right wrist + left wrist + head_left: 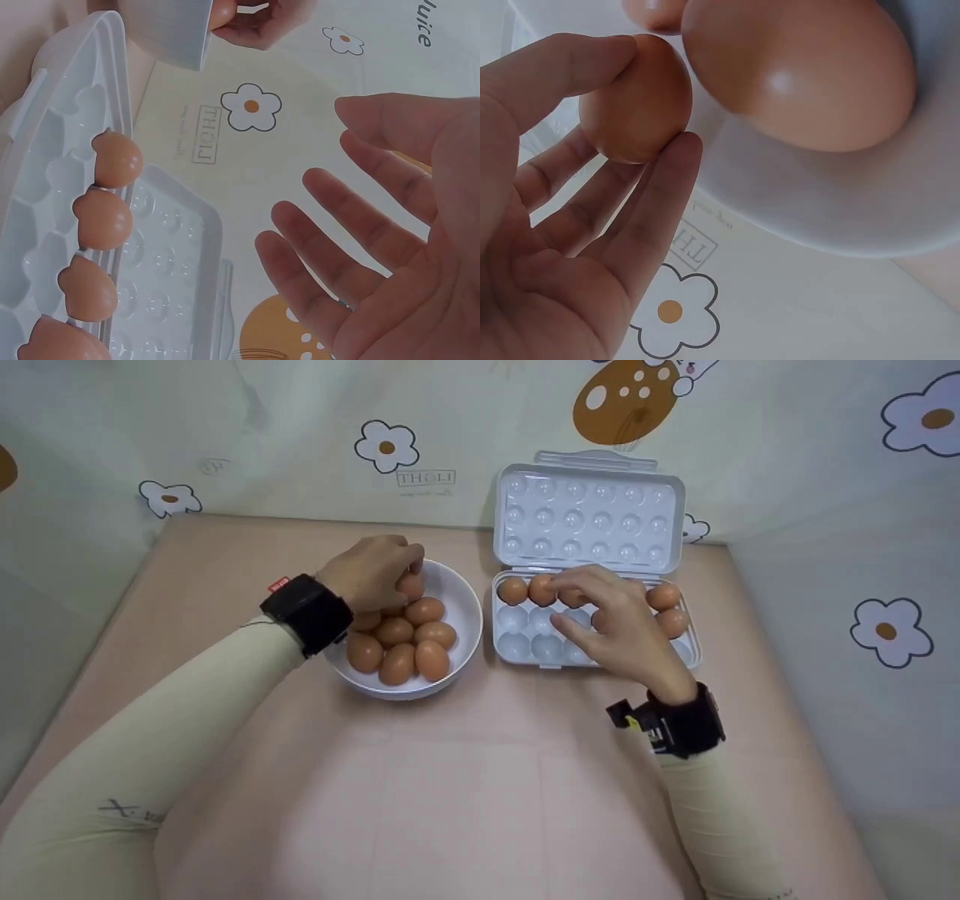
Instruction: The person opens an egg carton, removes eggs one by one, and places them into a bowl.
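Note:
My left hand [366, 574] is over the far left part of a white bowl [466, 611], pinching a brown egg [636, 105] between thumb and fingertips. Several more brown eggs [397, 663] lie in the bowl below it. My right hand [622, 626] hovers above a white egg box [514, 646], fingers spread and relaxed, with nothing in its grasp. Brown eggs [105, 219] stand along the box's back row, and another egg [673, 622] sits in the middle row at the right. The hand covers part of the box in the head view.
The egg box's dimpled lid [589, 514] stands raised at the back, close to the patterned wall covering [300, 442]. A pink cloth [457, 802] covers the table. Bowl and box are side by side, with a narrow gap between them.

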The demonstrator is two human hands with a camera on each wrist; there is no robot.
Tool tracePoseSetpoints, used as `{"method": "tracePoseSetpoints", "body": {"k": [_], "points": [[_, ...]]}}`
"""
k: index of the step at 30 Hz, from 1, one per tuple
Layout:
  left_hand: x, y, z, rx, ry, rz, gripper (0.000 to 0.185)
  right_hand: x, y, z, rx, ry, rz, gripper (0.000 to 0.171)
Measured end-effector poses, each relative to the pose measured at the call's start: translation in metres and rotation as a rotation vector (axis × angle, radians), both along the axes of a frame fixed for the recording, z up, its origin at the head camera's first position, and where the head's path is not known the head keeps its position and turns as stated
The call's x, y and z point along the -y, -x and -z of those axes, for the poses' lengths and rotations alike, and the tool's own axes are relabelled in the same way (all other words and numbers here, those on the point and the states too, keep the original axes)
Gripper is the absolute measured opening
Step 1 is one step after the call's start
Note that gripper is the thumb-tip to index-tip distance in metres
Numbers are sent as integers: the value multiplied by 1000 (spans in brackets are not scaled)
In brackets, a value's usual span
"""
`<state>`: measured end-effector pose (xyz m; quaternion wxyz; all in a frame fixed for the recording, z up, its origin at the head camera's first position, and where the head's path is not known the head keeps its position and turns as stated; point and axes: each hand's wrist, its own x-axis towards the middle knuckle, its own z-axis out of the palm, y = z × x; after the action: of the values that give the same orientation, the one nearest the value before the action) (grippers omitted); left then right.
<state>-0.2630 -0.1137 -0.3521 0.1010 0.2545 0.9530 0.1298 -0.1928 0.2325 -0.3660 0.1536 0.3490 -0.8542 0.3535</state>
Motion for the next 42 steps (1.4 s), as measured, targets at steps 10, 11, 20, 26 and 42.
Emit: {"method": "tracePoseSetpoints", "body": {"k": [10,11,20,26,42], "points": [[0,3,5,-70,21,27,28,0,0,0,6,6,-14,34],[0,3,5,-74,19,31,28,0,0,0,7,8,-16,34],[-3,5,7,-81,20,35,26,-1,1,-2,5,-20,-16,34],[-4,6,9,-105,18,41,24,-1,0,-2,7,-18,-15,34],[-6,-7,-3,-82,-62,21,33,-11,-2,-6,62,-12,103,30]]}}
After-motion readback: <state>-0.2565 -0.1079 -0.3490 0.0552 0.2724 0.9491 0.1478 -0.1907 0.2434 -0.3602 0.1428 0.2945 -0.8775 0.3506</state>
